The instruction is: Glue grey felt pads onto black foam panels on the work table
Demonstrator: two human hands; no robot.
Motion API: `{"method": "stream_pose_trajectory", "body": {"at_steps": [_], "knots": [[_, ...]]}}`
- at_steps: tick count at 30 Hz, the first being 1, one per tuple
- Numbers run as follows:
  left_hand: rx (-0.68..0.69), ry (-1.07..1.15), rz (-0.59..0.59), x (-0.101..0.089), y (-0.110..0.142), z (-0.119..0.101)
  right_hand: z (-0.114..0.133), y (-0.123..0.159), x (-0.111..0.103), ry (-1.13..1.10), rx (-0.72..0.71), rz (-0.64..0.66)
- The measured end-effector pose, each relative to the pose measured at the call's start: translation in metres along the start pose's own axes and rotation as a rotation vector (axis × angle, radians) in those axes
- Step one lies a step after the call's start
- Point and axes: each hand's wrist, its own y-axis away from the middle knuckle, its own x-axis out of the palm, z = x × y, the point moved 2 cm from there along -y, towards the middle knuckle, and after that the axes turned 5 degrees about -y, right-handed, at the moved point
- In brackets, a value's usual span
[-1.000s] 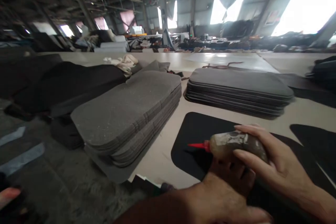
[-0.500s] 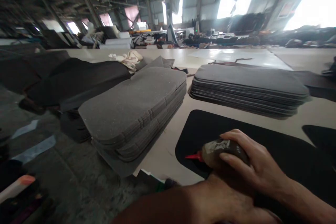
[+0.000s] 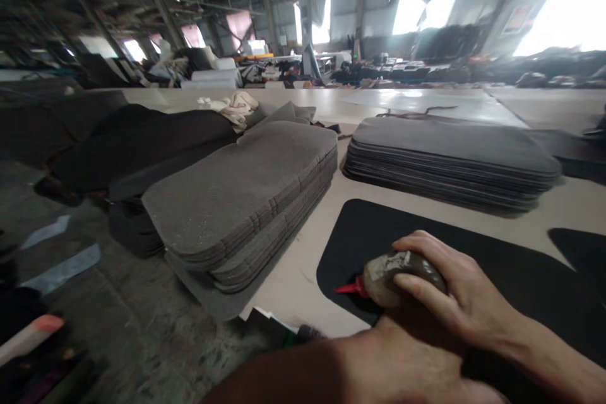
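The bottle (image 3: 379,284) is in the right hand (image 3: 454,293), low above the black sheet (image 3: 364,233) on the table (image 3: 284,287). The fingers of this hand are clamped around the body of the bottle, with the thumb on the near side and the other fingers over the top. Its long axis runs away from the palm to the left, and the red nozzle (image 3: 351,288) points left and, as it seems, a little down. The most important relation, in my judgement, is between the nozzle tip and the near left corner of the sheet: the tip is just inside this corner, but whether it touches the surface, I cannot tell. The left hand (image 3: 411,353) is also close, below the bottle and nearer to the person; its fingers are hidden, so I cannot say if they are apart or together. The left forearm covers part of the near edge of the sheet and, I think, gives little room on that side. To the left of the sheet lies one stack of grey pieces (image 3: 246,183), and beyond the sheet another stack (image 3: 449,145), both apart from the nozzle. A second dark sheet (image 3: 577,252) lies at the right.
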Motion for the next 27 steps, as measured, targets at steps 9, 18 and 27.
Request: {"method": "stream_pose_trajectory", "body": {"at_steps": [9, 18, 27], "knots": [[0.047, -0.087, -0.047, -0.018, 0.003, -0.002, -0.021, -0.041, 0.003, 0.168, 0.004, -0.045], [0.034, -0.011, -0.005, -0.009, 0.004, 0.003, -0.069, -0.082, -0.001, 0.405, 0.185, -0.158], [0.018, 0.087, 0.04, -0.006, 0.0, 0.006, -0.089, -0.087, -0.03, 0.525, 0.323, -0.109]]}}
